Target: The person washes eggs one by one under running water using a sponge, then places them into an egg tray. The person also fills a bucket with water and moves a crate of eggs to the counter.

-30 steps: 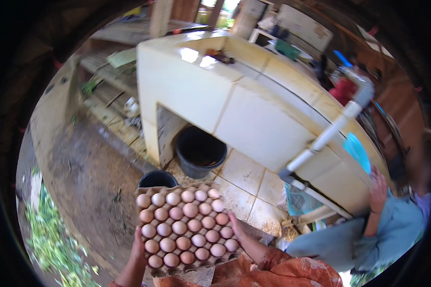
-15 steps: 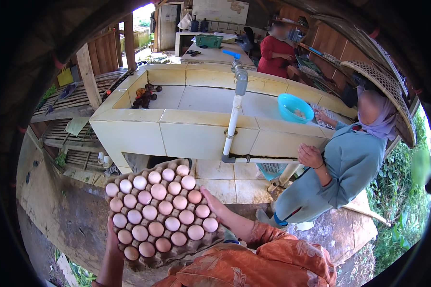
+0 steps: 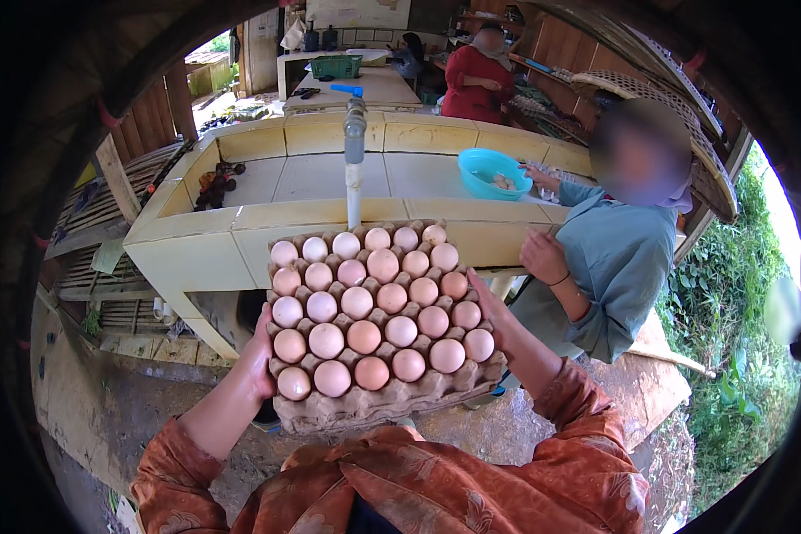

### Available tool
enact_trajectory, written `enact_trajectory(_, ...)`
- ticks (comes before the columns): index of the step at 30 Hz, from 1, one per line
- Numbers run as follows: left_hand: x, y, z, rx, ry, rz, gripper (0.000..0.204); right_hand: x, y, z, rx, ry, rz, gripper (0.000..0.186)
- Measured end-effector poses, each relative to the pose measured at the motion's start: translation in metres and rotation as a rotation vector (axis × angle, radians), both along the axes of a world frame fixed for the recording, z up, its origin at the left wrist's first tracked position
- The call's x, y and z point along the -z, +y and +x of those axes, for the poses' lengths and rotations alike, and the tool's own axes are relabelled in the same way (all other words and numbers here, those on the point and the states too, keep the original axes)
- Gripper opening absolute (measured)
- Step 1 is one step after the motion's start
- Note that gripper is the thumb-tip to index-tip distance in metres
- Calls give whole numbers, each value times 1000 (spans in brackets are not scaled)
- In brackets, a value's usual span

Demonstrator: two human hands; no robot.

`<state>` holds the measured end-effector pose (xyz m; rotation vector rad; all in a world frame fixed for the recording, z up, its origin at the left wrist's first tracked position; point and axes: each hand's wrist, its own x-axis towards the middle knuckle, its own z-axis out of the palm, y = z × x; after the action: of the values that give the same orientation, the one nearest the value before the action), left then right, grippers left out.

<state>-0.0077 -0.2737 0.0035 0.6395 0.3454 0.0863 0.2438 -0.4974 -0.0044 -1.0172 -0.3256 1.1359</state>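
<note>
A grey-brown cardboard egg tray (image 3: 383,405) hangs level in front of my body, filled with rows of pale and brown eggs (image 3: 363,336); its nearest row of cups is bare. My left hand (image 3: 260,356) grips the tray's left side. On the opposite side my right hand (image 3: 494,313) holds the edge, its fingers partly hidden beneath. The far rim of the tray overlaps the front of the tiled basin (image 3: 267,216) and hides the lower part of its pipe.
A grey pipe with a blue-handled tap (image 3: 354,133) rises at the basin. To the right stands a co-worker in a blue-green top (image 3: 627,240), a hand by a turquoise bowl (image 3: 494,185) of eggs. Dark reddish round things (image 3: 214,185) lie in the basin's left corner. Another person in red (image 3: 478,84) stands behind.
The egg tray has come up and to the right in both hands, closer to the basin. My view has turned right, and both forearms now show more fully.
</note>
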Motion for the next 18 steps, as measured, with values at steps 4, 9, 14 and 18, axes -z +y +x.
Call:
enact_trajectory(4, -11, -21, 57, 25, 15, 17, 65, -23, -37, 41, 53, -38, -24, 60)
enact_trajectory(9, -20, -37, 123, 18, 54, 113, 62, -41, -66, 93, 32, -37, 41, 59)
enact_trajectory(14, -27, -48, 176, 29, 75, 155, 65, -40, -72, 159, 86, -75, -132, 61)
enact_trajectory(18, -35, -49, 207, 117, 15, 183, 65, -24, -73, 207, 66, -52, -123, 59)
